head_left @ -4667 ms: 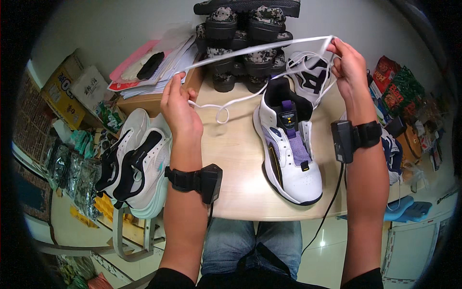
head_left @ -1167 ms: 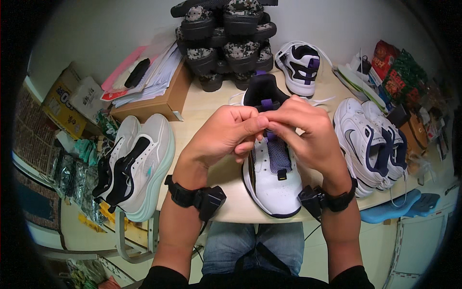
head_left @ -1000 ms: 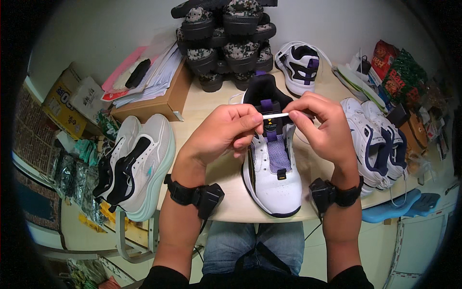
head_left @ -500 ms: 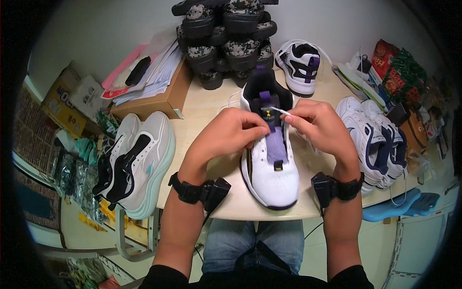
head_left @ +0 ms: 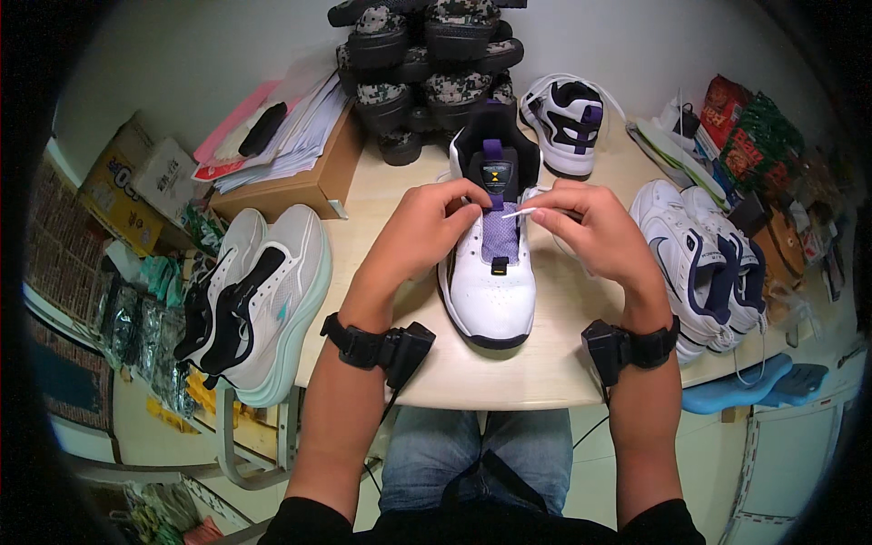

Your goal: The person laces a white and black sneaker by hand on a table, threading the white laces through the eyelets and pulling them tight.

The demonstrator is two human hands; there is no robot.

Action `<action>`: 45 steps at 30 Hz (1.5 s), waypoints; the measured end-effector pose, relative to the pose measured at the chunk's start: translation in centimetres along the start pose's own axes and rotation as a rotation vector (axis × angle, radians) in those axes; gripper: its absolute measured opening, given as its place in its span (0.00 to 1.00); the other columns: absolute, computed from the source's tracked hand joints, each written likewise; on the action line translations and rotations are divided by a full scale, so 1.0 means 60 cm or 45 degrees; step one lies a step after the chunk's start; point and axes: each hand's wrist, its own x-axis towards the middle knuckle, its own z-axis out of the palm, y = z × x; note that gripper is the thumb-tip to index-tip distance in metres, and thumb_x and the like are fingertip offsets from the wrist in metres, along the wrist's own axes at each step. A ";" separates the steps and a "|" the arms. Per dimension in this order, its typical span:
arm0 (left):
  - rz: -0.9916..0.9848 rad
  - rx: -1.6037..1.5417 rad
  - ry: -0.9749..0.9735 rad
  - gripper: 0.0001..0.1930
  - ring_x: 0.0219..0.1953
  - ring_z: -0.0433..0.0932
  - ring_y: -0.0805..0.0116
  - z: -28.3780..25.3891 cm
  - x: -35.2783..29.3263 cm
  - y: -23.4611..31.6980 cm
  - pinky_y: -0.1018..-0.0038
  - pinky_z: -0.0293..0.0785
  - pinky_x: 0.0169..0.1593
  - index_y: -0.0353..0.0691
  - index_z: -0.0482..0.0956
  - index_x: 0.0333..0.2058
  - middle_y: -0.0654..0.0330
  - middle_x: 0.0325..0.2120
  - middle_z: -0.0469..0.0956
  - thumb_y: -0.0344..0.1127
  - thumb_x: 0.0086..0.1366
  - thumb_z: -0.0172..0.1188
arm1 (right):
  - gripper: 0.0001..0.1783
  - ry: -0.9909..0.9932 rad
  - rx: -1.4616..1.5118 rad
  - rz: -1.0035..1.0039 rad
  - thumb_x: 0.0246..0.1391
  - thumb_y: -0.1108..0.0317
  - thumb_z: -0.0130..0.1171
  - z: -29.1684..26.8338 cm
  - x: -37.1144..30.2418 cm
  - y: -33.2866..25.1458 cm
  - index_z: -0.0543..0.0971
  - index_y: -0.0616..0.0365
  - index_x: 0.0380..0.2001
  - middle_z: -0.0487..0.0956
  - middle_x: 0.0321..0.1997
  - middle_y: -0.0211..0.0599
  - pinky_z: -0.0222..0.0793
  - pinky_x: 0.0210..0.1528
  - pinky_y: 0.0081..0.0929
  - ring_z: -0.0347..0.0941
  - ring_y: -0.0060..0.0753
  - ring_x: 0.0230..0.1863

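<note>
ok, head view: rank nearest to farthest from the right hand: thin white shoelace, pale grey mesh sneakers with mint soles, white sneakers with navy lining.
1. Thin white shoelace: pinched in the right hand.
2. White navy-lined sneakers: just right of it.
3. Pale grey mint-soled sneakers: far left.

White sneaker [head_left: 490, 304], purple mesh tongue exposed, with a loose white lace [head_left: 519, 213].
The sneaker is set upright on the table [head_left: 554, 381], toe pointed to the near edge; the lace is pinched near its tip above the tongue.
</note>
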 end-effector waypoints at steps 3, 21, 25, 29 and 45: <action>-0.107 -0.149 -0.235 0.08 0.29 0.72 0.79 -0.007 -0.003 0.007 0.79 0.69 0.35 0.32 0.80 0.37 0.64 0.27 0.78 0.30 0.64 0.57 | 0.11 -0.126 0.030 0.008 0.54 0.68 0.60 0.000 -0.001 0.003 0.83 0.62 0.38 0.78 0.29 0.39 0.67 0.34 0.24 0.72 0.28 0.28; -0.276 -0.156 -0.616 0.07 0.25 0.65 0.83 -0.005 -0.009 0.028 0.81 0.63 0.29 0.35 0.80 0.35 0.71 0.22 0.73 0.28 0.57 0.64 | 0.08 -0.270 -0.100 -0.061 0.43 0.71 0.65 0.004 -0.006 0.004 0.82 0.63 0.29 0.80 0.26 0.41 0.71 0.34 0.26 0.76 0.32 0.27; -0.258 -0.154 -0.610 0.08 0.25 0.65 0.83 -0.004 -0.010 0.025 0.81 0.63 0.29 0.36 0.80 0.35 0.71 0.21 0.72 0.28 0.57 0.64 | 0.09 -0.273 -0.126 -0.173 0.41 0.70 0.65 0.007 -0.003 0.004 0.83 0.61 0.29 0.80 0.27 0.45 0.71 0.34 0.31 0.77 0.42 0.29; -0.260 -0.145 -0.608 0.08 0.26 0.67 0.82 -0.001 -0.010 0.020 0.80 0.65 0.31 0.35 0.79 0.36 0.70 0.23 0.74 0.28 0.57 0.64 | 0.09 -0.282 -0.169 -0.193 0.41 0.70 0.66 0.007 -0.002 0.000 0.83 0.60 0.29 0.80 0.27 0.45 0.71 0.35 0.31 0.77 0.42 0.29; -0.216 -0.100 -0.620 0.08 0.29 0.69 0.79 -0.001 -0.010 0.023 0.79 0.68 0.35 0.34 0.79 0.37 0.66 0.26 0.76 0.28 0.58 0.62 | 0.08 -0.301 -0.129 -0.236 0.43 0.75 0.65 0.012 -0.008 0.010 0.83 0.61 0.31 0.78 0.26 0.39 0.69 0.32 0.28 0.73 0.38 0.27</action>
